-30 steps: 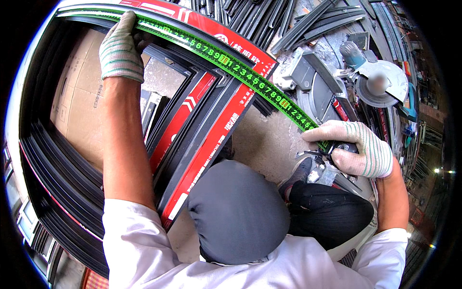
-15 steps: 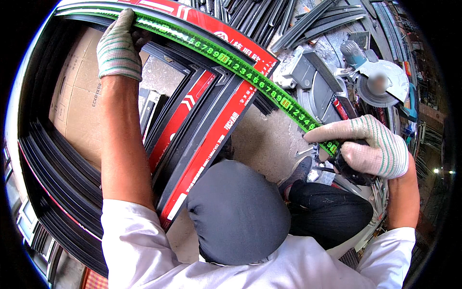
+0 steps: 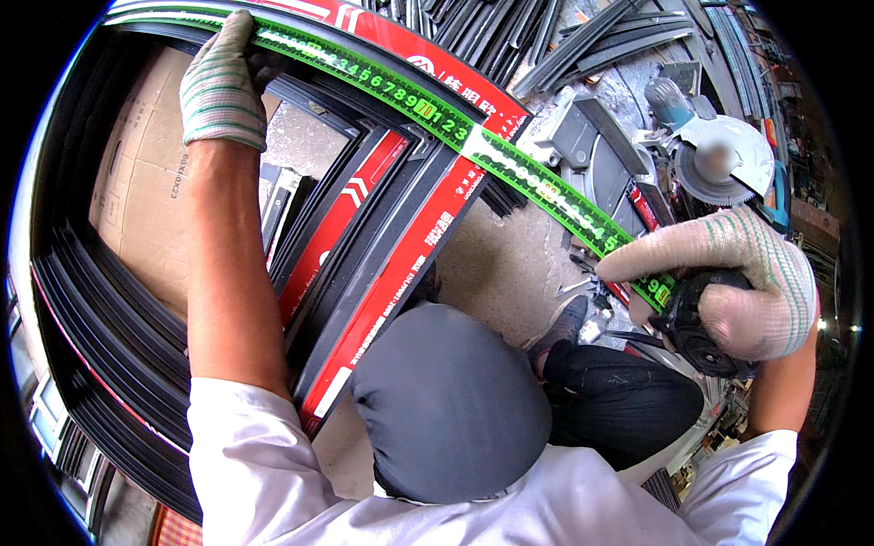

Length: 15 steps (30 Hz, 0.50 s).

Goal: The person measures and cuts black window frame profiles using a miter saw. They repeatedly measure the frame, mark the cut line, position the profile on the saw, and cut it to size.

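Observation:
A tape measure's bright green blade point(image 3: 555, 196) runs from the upper left, along the top bar of a stack of black frames point(image 3: 118, 346), to my right. My right hand point(image 3: 760, 287), in a white knit glove with green stripes, grips its black case point(image 3: 706, 318); the index finger lies along the blade near the case. At the upper left my left hand point(image 3: 223, 96), in a matching glove, is closed with its thumb over the blade and the frame's edge. Its other fingers curl underneath, partly hidden. Red film strips point(image 3: 391, 314) cover some frame bars.
A brown cardboard sheet point(image 3: 150, 182) lies inside the frames. At the right stands a cutting saw point(image 3: 719, 159) with a round blade. Dark metal profiles point(image 3: 482, 32) are piled at the far side. Scraps litter the floor beside my dark-trousered leg point(image 3: 628, 400).
My right hand has moved right and slightly down with the tape case, and the blade has slid the same way. My left hand has barely shifted.

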Tool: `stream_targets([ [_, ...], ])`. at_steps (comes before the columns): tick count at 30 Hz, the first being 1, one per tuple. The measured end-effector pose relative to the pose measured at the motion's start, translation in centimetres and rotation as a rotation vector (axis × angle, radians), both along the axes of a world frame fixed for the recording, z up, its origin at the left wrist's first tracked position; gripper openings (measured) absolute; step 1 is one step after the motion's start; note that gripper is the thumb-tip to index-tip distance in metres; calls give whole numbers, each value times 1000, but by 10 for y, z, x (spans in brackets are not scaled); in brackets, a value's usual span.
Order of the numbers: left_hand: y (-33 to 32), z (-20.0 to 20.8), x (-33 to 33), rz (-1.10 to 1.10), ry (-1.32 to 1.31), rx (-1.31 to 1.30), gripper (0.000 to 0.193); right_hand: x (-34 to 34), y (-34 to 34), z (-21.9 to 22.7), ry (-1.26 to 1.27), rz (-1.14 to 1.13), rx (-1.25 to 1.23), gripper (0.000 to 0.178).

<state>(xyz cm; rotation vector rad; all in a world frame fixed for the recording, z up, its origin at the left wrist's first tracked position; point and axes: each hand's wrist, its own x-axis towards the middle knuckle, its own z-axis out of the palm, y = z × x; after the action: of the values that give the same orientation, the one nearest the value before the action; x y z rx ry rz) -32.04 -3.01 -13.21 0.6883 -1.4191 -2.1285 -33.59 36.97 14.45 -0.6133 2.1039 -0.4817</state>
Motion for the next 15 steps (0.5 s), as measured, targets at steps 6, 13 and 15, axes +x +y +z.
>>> stream_targets([
  [6,14,8,-3,15,-11,1,21,-15,-19,13,-360,-325,-30,71],
  [13,17,9,-2,60,-23,-32,22,-22,-36,21,-335,-338,143,63],
  [15,7,5,-2,31,-20,-20,23,-23,-52,24,-300,-343,224,41],
])
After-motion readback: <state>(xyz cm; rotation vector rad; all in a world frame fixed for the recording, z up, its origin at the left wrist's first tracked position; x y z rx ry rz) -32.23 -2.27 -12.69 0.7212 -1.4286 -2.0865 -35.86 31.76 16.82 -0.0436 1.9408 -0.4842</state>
